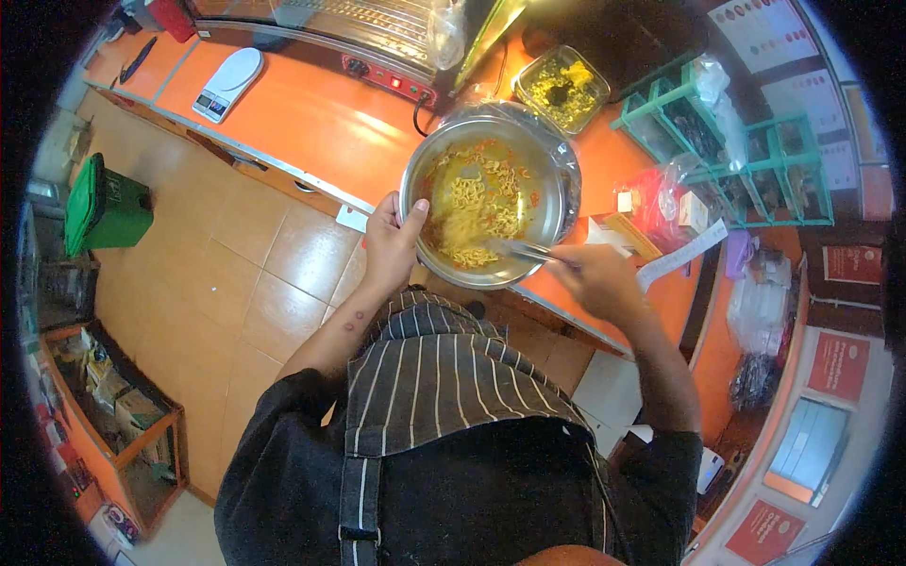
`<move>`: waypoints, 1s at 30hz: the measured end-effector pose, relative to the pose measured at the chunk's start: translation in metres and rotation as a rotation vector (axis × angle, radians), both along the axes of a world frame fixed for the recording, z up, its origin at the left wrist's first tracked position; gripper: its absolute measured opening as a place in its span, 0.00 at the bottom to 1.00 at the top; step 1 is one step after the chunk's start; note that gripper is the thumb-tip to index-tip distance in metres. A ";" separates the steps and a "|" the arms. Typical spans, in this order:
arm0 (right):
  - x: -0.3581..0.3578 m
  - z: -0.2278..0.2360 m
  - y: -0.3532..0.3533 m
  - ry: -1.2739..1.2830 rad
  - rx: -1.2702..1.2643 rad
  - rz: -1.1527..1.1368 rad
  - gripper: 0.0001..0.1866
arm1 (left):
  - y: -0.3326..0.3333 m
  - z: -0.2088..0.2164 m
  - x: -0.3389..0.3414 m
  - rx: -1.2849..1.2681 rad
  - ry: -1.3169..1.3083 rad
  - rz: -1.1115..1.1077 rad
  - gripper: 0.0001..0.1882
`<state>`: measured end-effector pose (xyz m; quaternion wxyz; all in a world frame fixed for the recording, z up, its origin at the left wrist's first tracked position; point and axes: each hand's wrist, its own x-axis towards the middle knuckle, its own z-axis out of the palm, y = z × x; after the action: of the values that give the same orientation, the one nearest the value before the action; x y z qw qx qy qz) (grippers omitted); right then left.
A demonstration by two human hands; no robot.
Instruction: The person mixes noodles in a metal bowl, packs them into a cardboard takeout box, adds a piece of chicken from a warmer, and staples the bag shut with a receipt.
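My left hand (394,234) grips the left rim of a wide stainless steel bowl (422,151), thumb over the edge. Noodles (467,193) with small orange-red bits lie in the bowl, partly smeared by motion. Over the bowl's lower right rim, my right hand (595,280) is closed on a shiny metal utensil (528,251) that looks like tongs. Its tip reaches into the noodles and is blurred. The bowl is tilted slightly, at the front edge of the orange counter (311,132).
A glass container (564,90) of yellow-green food stands behind the bowl. A heated display cabinet (349,38) and a white kitchen scale (229,83) are at the back left. Green racks (755,174), boxes (628,236) and a paper strip (681,257) sit at right. A green bin (109,208) stands on the floor.
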<state>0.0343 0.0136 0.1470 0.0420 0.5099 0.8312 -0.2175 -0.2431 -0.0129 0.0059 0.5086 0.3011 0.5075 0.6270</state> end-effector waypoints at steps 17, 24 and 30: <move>0.056 -0.016 -0.011 0.224 -0.036 -0.117 0.14 | 0.017 0.017 0.063 0.085 0.057 -0.027 0.09; 0.138 0.022 -0.027 0.005 0.074 -0.260 0.14 | 0.011 0.031 0.126 0.061 0.237 0.011 0.08; 0.223 -0.014 -0.017 0.142 0.053 -0.164 0.18 | -0.002 0.006 0.201 0.023 0.079 0.132 0.04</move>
<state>0.2571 -0.0035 0.1326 -0.0484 0.5606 0.7929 -0.2339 -0.0425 -0.0151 0.0120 0.4421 0.2973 0.5389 0.6525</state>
